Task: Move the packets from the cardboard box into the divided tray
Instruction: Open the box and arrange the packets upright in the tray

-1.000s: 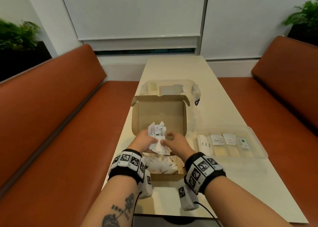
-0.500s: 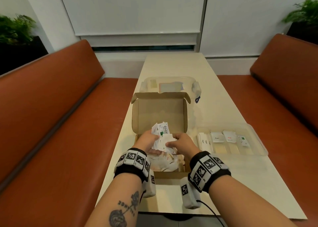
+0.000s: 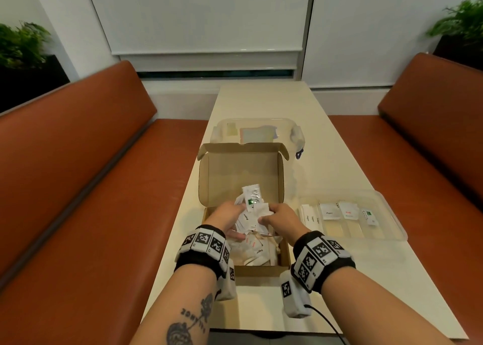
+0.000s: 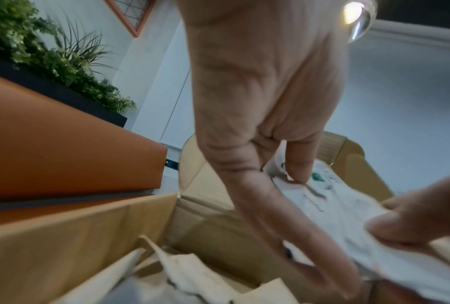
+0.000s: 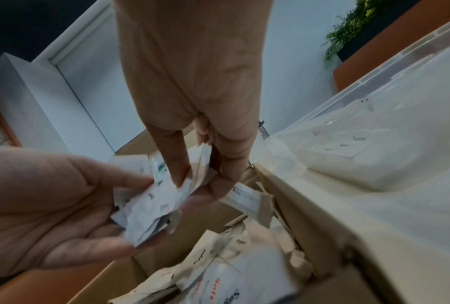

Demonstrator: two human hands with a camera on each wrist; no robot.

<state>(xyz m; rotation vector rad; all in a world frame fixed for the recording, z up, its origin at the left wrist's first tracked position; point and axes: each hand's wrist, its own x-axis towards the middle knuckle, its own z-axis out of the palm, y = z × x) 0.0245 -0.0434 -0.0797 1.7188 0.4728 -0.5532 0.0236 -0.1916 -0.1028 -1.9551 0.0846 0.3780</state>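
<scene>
A: Cardboard first: the cardboard box (image 3: 241,187) sits on the table (image 3: 266,101) before us, lid propped upright so we can reach in. Just right of it lies the divided tray (image 3: 389,236), near enough for short transfers, a few packets already in its compartments.

B: And our hands?

A: Both are over the box. Our left hand (image 3: 226,220) cups a bunch of packets (image 3: 252,214) from beneath, fingers loosely curled round it. Our right hand (image 3: 281,218) pinches the bunch's right edge between thumb and fingertips (image 5: 178,174), we judge to peel some off. Loose packets (image 3: 257,250) remain in the box.

B: What differs from half a second ago?

A: Little: the bunch remains above the box between both hands, which have drawn slightly nearer; nothing new has reached the tray.
</scene>
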